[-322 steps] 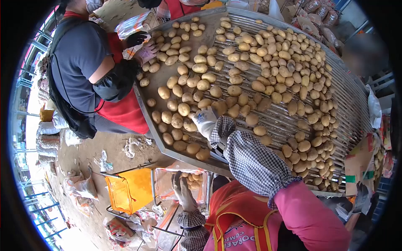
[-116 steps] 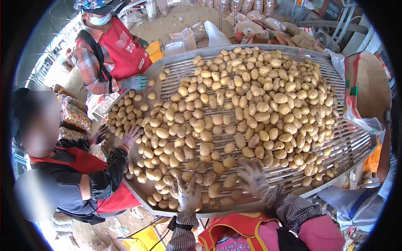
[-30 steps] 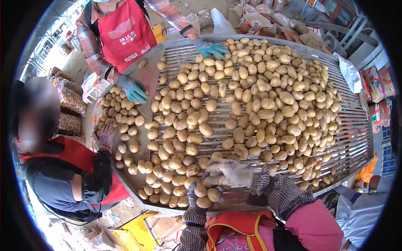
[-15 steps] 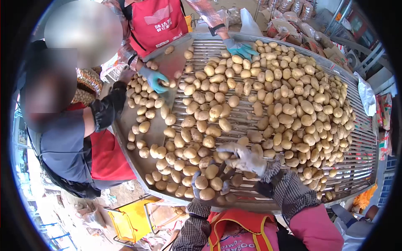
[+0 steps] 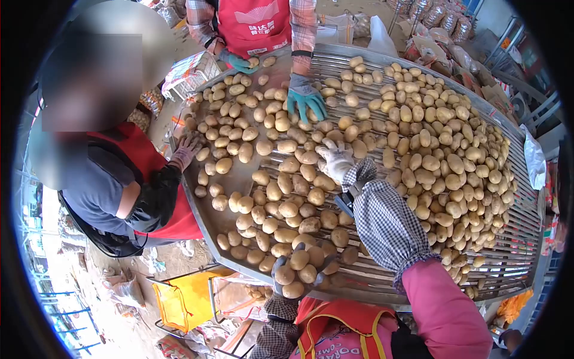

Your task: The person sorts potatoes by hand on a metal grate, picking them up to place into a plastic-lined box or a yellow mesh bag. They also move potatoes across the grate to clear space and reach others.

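My left hand (image 5: 280, 267), in a grey glove, is low on the near edge of the sorting table. Its fingers curl up around several potatoes (image 5: 299, 259) heaped in the palm. Farther in, my right hand (image 5: 336, 160), in a whitish glove, reaches across the slatted rack with its fingers apart. Those fingertips rest by potatoes (image 5: 308, 157) near the middle, and nothing is visibly gripped. Loose potatoes (image 5: 288, 209) lie between my two hands. A large pile of potatoes (image 5: 442, 161) covers the right part of the slats.
Across the table, a co-worker's gloved hand (image 5: 306, 100) touches potatoes, the other hand (image 5: 237, 61) being at the far edge. Another co-worker's hand (image 5: 186, 149) rests on the left rim. The metal table rim (image 5: 239, 272) runs before me. A yellow folding chair (image 5: 185, 302) stands below left.
My right hand has moved forward, while my left stays around its potatoes. The far co-worker's hand has swept leftward, and more potatoes lie on the flat left plate. The left co-worker's hand moved onto the rim.
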`<state>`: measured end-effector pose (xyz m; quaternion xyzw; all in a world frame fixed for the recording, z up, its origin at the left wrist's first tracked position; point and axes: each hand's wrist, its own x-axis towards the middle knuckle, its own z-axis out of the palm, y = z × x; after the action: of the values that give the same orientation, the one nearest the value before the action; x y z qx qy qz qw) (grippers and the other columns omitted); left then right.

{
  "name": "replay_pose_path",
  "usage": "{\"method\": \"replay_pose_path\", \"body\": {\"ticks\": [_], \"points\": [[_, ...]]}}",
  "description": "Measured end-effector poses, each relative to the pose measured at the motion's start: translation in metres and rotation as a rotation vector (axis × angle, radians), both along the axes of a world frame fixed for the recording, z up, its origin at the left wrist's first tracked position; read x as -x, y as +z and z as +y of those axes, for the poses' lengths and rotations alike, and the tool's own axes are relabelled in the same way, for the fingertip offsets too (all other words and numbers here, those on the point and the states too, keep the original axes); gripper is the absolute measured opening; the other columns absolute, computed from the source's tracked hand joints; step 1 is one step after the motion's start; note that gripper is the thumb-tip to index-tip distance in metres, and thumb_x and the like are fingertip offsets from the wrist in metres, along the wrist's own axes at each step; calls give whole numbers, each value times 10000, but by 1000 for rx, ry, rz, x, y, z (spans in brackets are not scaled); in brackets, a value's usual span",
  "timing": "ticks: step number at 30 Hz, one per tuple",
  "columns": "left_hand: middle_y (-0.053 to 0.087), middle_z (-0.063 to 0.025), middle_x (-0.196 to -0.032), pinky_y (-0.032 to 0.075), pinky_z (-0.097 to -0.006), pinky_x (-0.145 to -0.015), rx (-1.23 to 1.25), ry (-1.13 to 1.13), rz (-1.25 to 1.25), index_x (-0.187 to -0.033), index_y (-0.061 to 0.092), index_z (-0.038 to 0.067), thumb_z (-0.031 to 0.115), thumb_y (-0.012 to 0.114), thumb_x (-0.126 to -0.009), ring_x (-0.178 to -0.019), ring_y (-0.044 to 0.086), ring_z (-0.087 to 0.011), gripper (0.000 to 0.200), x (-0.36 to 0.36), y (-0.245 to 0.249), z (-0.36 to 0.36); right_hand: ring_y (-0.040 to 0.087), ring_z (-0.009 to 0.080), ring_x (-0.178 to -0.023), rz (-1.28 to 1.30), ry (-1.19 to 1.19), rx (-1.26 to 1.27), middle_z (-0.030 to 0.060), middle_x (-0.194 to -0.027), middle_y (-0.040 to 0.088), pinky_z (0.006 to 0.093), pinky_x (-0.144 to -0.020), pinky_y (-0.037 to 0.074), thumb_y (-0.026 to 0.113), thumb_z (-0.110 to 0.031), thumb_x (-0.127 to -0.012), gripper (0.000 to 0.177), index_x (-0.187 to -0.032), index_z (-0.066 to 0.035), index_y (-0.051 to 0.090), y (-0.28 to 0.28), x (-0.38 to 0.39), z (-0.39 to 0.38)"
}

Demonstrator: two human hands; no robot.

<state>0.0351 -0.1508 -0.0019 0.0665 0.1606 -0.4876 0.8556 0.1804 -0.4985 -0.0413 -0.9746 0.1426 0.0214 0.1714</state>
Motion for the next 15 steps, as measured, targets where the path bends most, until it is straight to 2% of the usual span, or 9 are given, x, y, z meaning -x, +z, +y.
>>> {"method": "replay_pose_path", "body": {"ticks": [5, 6, 7, 9, 10, 11, 12, 13, 15], "points": [[589, -85, -1360, 502, -526, -911, 64, 28, -262, -1374, 534, 83, 361, 664, -945, -1206, 574, -312, 527, 5, 11, 5, 463, 354, -1312, -154, 130, -146, 74, -1480, 466, 503, -1071, 399, 692, -378, -872, 551, -1365, -158, 582, 20, 70, 39], [622, -52, -1194, 496, -530, -878, 355, 318, -558, -1290, 549, 96, 370, 667, -931, -1040, 596, -266, 466, 22, -81, 0, 466, 366, -1309, -238, 143, -119, 87, -1462, 485, 515, -1070, 397, 691, -340, -872, 533, -1358, -149, 587, 20, 92, 45], [622, -52, -1194, 496, -530, -878, 352, 336, -563, -1290, 549, 96, 370, 667, -931, -1040, 596, -266, 466, 33, -81, 12, 491, 383, -1282, -322, 131, -199, 110, -1434, 516, 518, -1074, 393, 684, -309, -882, 505, -1346, -129, 592, 37, 114, 54], [597, -23, -1047, 494, -513, -859, 5, 325, -131, -1228, 538, 123, 388, 606, -963, -926, 567, -227, 381, 51, -55, 33, 545, 382, -1214, -367, 37, -177, 144, -1344, 585, 475, -1032, 446, 690, -186, -884, 415, -1279, -85, 613, 55, 164, 73], [572, -8, -1048, 493, -487, -864, -133, 231, -186, -1298, 509, 119, 355, 579, -983, -918, 551, -198, 400, 24, 32, 34, 557, 381, -1195, -398, -8, -211, 152, -1313, 600, 469, -996, 464, 697, -111, -862, 400, -1251, -66, 616, 51, 192, 81], [556, -39, -1186, 484, -475, -936, -736, 167, 106, -1367, 465, 98, 345, 519, -1010, -1043, 555, -217, 437, 31, 53, 49, 580, 387, -1155, -419, -47, -319, 165, -1292, 607, 471, -978, 463, 687, -82, -860, 391, -1243, -58, 617, 48, 219, 87], [508, -66, -1335, 448, -472, -1043, -188, 344, -102, -1430, 412, 82, 407, 429, -1032, -1225, 510, -242, 514, 61, -23, 106, 596, 391, -1124, -388, -51, -279, 177, -1267, 617, 474, -962, 465, 682, -63, -850, 385, -1232, -63, 627, 61, 242, 95], [489, -76, -1409, 400, -459, -1125, -579, 329, -336, -1429, 410, 82, 465, 348, -1040, -1316, 473, -277, 550, 76, -40, 136, 593, 402, -1132, -329, -108, -297, 184, -1275, 613, 479, -960, 473, 692, -59, -829, 407, -1232, -71, 634, 61, 271, 101], [544, -91, -1400, 445, -526, -1054, -409, 360, 31, -1408, 499, 135, 538, 417, -996, -1304, 504, -312, 583, 63, 18, 147, 584, 413, -1149, -226, -167, -202, 183, -1293, 606, 485, -958, 484, 701, -90, -822, 416, -1233, -72, 641, 66, 318, 116]]}}
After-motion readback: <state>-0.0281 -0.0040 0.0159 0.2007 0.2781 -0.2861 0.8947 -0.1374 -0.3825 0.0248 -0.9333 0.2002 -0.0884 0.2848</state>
